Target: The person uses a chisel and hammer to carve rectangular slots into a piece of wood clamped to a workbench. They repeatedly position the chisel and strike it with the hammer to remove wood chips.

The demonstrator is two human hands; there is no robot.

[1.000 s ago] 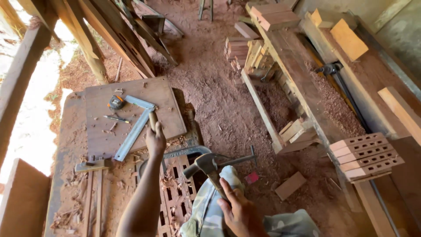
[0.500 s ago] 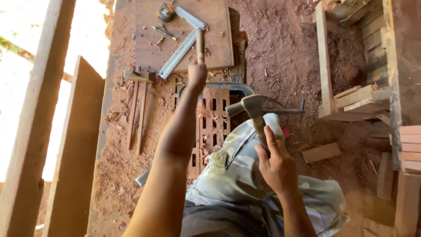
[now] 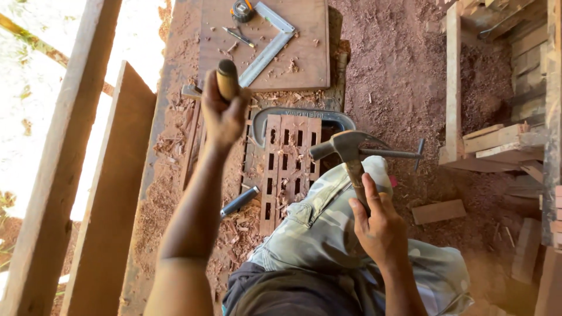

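Workbench (image 3: pixel 175 117): covered in wood shavings; a flat board (image 3: pixel 304 52) lies at its far end. Slotted wood panel (image 3: pixel 290 164): lies flat on the bench, held by a metal clamp (image 3: pixel 304 114). Steel square (image 3: pixel 269 50): rests on the board beside a tape measure (image 3: pixel 241 10). Right hand (image 3: pixel 380 228): closed around the handle of a hammer (image 3: pixel 348 149), head above the panel. Left hand (image 3: pixel 222 114): closed around a chisel handle (image 3: pixel 227 79), raised left of the panel.

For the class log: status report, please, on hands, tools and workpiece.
Left hand grips a wooden-handled chisel, raised. Right hand holds a hammer by its handle. Slotted wooden panel lies in a G-clamp; wood chips around it.
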